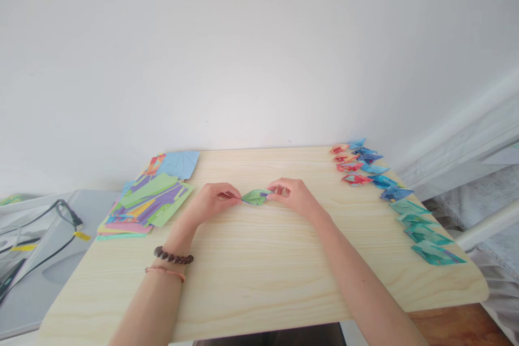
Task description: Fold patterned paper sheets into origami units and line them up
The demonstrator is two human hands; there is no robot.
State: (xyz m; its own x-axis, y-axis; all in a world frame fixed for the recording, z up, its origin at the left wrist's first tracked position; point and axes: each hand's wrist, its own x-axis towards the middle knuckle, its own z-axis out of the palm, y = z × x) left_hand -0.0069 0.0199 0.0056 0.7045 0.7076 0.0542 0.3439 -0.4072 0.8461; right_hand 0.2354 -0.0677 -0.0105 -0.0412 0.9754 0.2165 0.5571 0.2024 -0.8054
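Pointing its narrow ends left and right, a small green folded paper (255,197) is sitting over the middle of the pale wooden table (259,265); whether it is touching the wood, I cannot tell. The left hand (213,198) is pinching its left tip between thumb and fingers, and the right hand (294,196) is pinching the right end, beside a purple patch. Holding it by both ends is probably steadying the paper while leaving its middle uncovered.

Farther out on the left, a pile of coloured sheets (156,203) is lying loosely fanned, with a creased light blue sheet (181,164) resting at its far end, seemingly within easy reach of the left hand. Along the right edge, red folded pieces (356,179), blue folded pieces (395,194) and green folded pieces (436,253) are standing in rows, apparently grouped by colour and set aside to leave working room. Beyond the table's left edge, a black cable (59,252) is trailing over a grey surface (91,216).
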